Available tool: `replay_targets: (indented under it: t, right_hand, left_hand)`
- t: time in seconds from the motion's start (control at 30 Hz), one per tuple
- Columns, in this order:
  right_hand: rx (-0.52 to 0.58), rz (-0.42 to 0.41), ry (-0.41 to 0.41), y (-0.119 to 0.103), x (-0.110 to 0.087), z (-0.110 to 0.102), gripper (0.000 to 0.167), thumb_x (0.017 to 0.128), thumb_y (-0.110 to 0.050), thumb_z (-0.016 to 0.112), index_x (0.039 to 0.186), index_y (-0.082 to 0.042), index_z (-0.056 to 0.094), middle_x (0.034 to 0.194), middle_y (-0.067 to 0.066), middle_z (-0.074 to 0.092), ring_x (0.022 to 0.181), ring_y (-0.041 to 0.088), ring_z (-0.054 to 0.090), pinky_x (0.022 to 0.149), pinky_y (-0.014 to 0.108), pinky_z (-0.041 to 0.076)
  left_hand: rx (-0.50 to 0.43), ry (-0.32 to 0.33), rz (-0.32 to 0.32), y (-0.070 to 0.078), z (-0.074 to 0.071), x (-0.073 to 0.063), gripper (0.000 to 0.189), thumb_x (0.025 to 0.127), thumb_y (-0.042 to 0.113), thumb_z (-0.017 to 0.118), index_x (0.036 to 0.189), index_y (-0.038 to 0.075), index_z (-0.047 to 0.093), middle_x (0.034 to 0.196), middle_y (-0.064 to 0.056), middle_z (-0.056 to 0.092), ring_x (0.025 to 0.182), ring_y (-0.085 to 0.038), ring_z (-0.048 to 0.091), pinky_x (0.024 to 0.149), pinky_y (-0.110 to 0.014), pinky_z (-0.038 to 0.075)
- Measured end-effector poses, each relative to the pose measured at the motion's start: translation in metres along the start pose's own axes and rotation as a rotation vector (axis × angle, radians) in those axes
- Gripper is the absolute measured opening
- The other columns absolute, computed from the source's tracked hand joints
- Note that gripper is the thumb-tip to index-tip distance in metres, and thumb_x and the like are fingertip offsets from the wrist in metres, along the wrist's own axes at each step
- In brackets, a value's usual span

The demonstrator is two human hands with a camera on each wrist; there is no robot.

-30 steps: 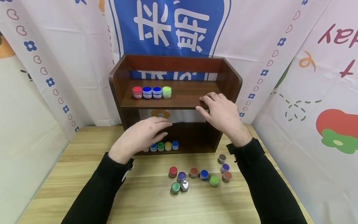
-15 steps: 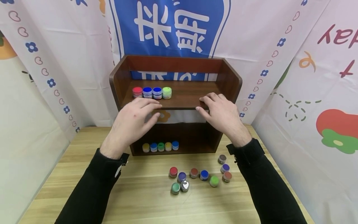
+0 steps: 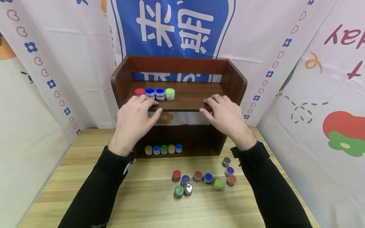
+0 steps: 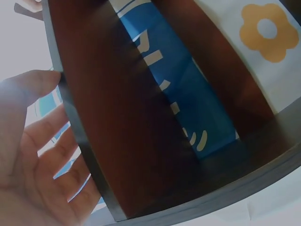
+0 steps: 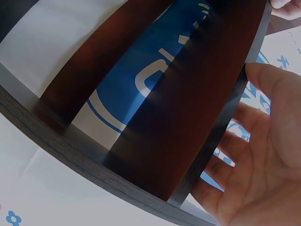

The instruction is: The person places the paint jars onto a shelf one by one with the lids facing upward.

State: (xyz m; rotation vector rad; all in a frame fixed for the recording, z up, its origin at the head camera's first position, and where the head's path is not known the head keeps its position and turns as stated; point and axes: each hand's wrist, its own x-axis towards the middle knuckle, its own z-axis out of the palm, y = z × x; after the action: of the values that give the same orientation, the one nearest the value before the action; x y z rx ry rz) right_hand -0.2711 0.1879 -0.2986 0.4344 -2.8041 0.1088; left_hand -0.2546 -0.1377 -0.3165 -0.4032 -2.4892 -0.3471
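Left hand [image 3: 132, 115] rose, gripping one shelf [image 3: 194, 96] bearing four jars [image 3: 160, 94]

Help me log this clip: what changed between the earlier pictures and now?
The left hand rose and shifted slightly left, taking hold of the upper board by its front edge. The right hand, on the same edge, and the jars stayed put.

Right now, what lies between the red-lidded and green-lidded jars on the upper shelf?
Two blue-lidded jars on that upper shelf, in the head view.
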Motion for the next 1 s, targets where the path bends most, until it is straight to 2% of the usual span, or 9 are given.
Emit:
replay_targets:
  t: [0.1, 0.27, 0.57, 0.83, 1.0]
  right_hand:
    - [0.003, 0.001, 0.006, -0.001, -0.001, 0.001, 0.062, 0.120, -0.060, 0.060, 0.165, -0.019, 0.066, 0.167, 0.014, 0.065, 0.148, 0.037, 0.065, 0.113, 0.056, 0.067]
    - [0.013, 0.014, 0.032, -0.002, -0.003, 0.004, 0.060, 0.120, -0.059, 0.061, 0.164, -0.019, 0.067, 0.165, 0.013, 0.066, 0.148, 0.036, 0.064, 0.115, 0.056, 0.066]
    - [0.024, -0.001, 0.087, -0.004, -0.011, 0.012, 0.062, 0.120, -0.058, 0.061, 0.167, -0.018, 0.064, 0.166, 0.015, 0.066, 0.157, 0.038, 0.062, 0.128, 0.060, 0.058]
    - [0.123, -0.143, 0.180, -0.019, -0.034, 0.018, 0.058, 0.118, -0.051, 0.069, 0.166, -0.019, 0.065, 0.167, 0.012, 0.067, 0.157, 0.036, 0.064, 0.133, 0.061, 0.053]
    - [0.147, -0.232, 0.251, -0.031, -0.049, 0.030, 0.057, 0.117, -0.046, 0.074, 0.166, -0.018, 0.065, 0.165, 0.011, 0.068, 0.155, 0.034, 0.066, 0.139, 0.059, 0.047]
  left_hand:
    - [0.021, -0.034, -0.018, 0.000, -0.003, 0.002, 0.038, 0.113, 0.044, 0.077, 0.134, 0.013, 0.084, 0.135, -0.015, 0.084, 0.125, -0.041, 0.075, 0.095, -0.056, 0.072]
    - [0.027, -0.079, -0.030, 0.001, -0.006, 0.003, 0.039, 0.115, 0.046, 0.076, 0.135, 0.014, 0.084, 0.137, -0.016, 0.083, 0.126, -0.041, 0.074, 0.096, -0.057, 0.072]
    - [0.027, -0.098, -0.034, 0.001, -0.006, 0.003, 0.040, 0.115, 0.047, 0.076, 0.135, 0.014, 0.084, 0.134, -0.015, 0.084, 0.124, -0.039, 0.074, 0.094, -0.055, 0.071]
    - [0.021, -0.073, -0.030, 0.002, -0.002, 0.001, 0.039, 0.116, 0.045, 0.075, 0.135, 0.013, 0.084, 0.134, -0.015, 0.083, 0.121, -0.040, 0.074, 0.093, -0.052, 0.070]
    - [0.023, -0.046, -0.025, 0.002, 0.001, 0.000, 0.039, 0.116, 0.044, 0.075, 0.134, 0.012, 0.084, 0.133, -0.015, 0.084, 0.121, -0.040, 0.074, 0.093, -0.052, 0.070]
